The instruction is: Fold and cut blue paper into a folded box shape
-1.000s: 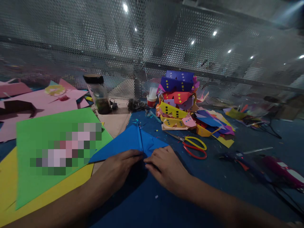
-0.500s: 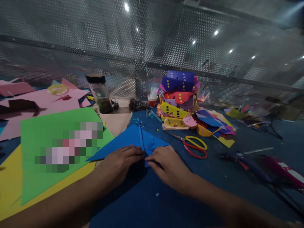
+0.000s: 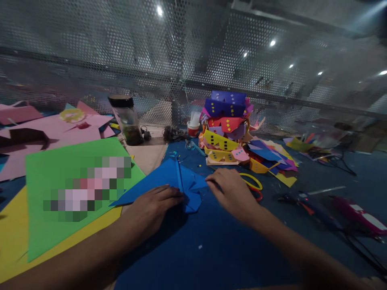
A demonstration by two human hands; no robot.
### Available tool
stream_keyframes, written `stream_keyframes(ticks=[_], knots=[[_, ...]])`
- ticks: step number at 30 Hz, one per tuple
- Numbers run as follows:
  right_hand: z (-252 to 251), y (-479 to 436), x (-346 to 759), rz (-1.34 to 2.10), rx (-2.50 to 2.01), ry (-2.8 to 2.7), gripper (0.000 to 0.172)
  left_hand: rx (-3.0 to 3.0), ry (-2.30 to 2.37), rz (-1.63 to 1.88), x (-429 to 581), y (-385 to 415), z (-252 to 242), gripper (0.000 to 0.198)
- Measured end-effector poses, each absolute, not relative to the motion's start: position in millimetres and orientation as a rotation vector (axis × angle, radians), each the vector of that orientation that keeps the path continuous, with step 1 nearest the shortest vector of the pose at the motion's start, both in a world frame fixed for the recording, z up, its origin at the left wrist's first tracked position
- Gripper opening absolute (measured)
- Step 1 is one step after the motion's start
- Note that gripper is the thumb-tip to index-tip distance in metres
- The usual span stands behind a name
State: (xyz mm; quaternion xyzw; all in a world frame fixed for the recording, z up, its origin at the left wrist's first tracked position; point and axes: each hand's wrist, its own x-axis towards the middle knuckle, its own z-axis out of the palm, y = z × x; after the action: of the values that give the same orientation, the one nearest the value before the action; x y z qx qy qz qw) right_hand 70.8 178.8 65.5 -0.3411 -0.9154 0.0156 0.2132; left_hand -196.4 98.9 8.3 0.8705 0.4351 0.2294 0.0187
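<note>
A folded sheet of blue paper [image 3: 160, 177] lies on the dark blue tabletop, with a narrow raised strip running down its middle. Across its lower left part rests my left hand [image 3: 157, 201], fingers stretched out and lying flat, tips beside the strip. My right hand [image 3: 231, 195] is at the sheet's right corner, its fingers bent and closed at the paper's edge; the exact grip is partly hidden. Behind that hand are scissors [image 3: 252, 180] with yellow and red handles, largely covered by it.
Green paper [image 3: 60, 169] overlaps yellow paper [image 3: 13, 233] at left. Paper masks [image 3: 222, 141] are stacked behind, with paper scraps [image 3: 269, 155] alongside. A black-lidded jar [image 3: 128, 125] stands at the back. Two corded tools, one dark blue [image 3: 314, 209] and one magenta [image 3: 359, 215], lie at right.
My right hand has moved right, from the middle fold to the paper's right corner, uncovering the lower flap and covering part of the scissors. My left hand has stayed in place.
</note>
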Motion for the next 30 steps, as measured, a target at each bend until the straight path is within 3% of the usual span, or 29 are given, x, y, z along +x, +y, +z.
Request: stream_keyframes(ticks=[6,13,19,26,30], knots=[[77.0,198.8,120.4,-0.342,-1.462,-2.663,0.019,2.699,1.332,0.688,-197.6,99.7,9.1,0.047],[70.7,202.1,139.1,-0.410,-1.671,-2.741,0.023,2.665,1.379,0.717,-197.0,99.5,6.6,0.050],[76.9,210.3,134.9,-0.256,-1.722,-2.802,0.032,2.656,1.347,0.733,-198.1,102.7,5.0,0.046],[79.8,203.9,148.8,-0.227,-1.787,-2.723,0.029,2.654,1.336,0.746,-198.2,104.4,8.4,0.049],[81.5,200.7,171.2,0.167,-1.721,-2.541,0.041,2.641,1.319,0.776,-197.2,106.2,12.0,0.047]])
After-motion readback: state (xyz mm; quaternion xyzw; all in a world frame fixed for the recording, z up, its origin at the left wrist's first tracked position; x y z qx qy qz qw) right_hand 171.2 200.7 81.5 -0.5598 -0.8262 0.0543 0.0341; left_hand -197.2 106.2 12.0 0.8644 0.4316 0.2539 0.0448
